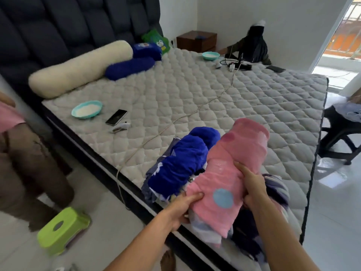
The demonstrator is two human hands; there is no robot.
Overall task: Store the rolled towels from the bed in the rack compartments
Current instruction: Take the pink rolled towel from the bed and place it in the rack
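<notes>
A pink rolled towel point(232, 163) with a blue dot lies tilted over the near corner of the bed point(195, 98). My left hand point(180, 207) grips its near left end, and my right hand point(252, 184) grips its right side. Just left of it, a blue rolled towel point(183, 159) rests on patterned blue-and-white cloth point(277, 192) heaped at the bed's edge. No rack is in view.
Two teal bowls point(87, 109) point(210, 55), a phone point(116, 117), a cable and chargers lie on the mattress. Bolsters point(78, 69) sit by the headboard. A person stands at left beside a green stool point(62, 229). A chair point(340, 141) is right of the bed.
</notes>
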